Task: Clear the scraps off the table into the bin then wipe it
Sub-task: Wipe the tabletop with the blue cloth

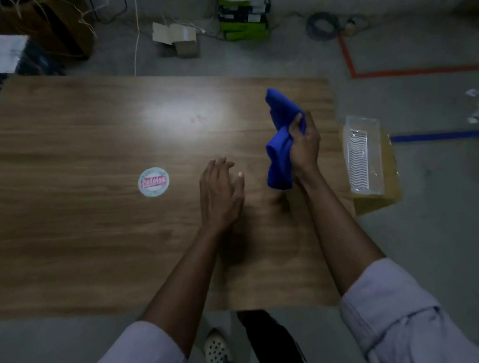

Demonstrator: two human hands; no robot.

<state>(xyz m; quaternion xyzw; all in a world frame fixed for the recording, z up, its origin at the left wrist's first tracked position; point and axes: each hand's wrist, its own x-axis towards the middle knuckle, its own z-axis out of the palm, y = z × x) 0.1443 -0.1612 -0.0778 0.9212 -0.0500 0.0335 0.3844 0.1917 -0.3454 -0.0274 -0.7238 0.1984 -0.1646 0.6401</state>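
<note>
Right hand (304,145) is clenched round a bunched blue cloth (280,161), held up over the table (81,249), its palm side hidden by the folds. Left hand (220,194) sits just beside it, fingers loose, holding nothing; whether it touches the wood is hard to tell. A round label (153,182), its print blurred, lies left of that hand. Right of the cloth hand, off the table edge, a cardboard box (387,156) is half covered by a clear tray (362,155).

table (95,248): 1 | blue cloth (280,113): 1 | round sticker (153,182): 1 | tray (362,155): 1 | box (376,203): 1 | hands (219,194) (304,145): 2
</note>
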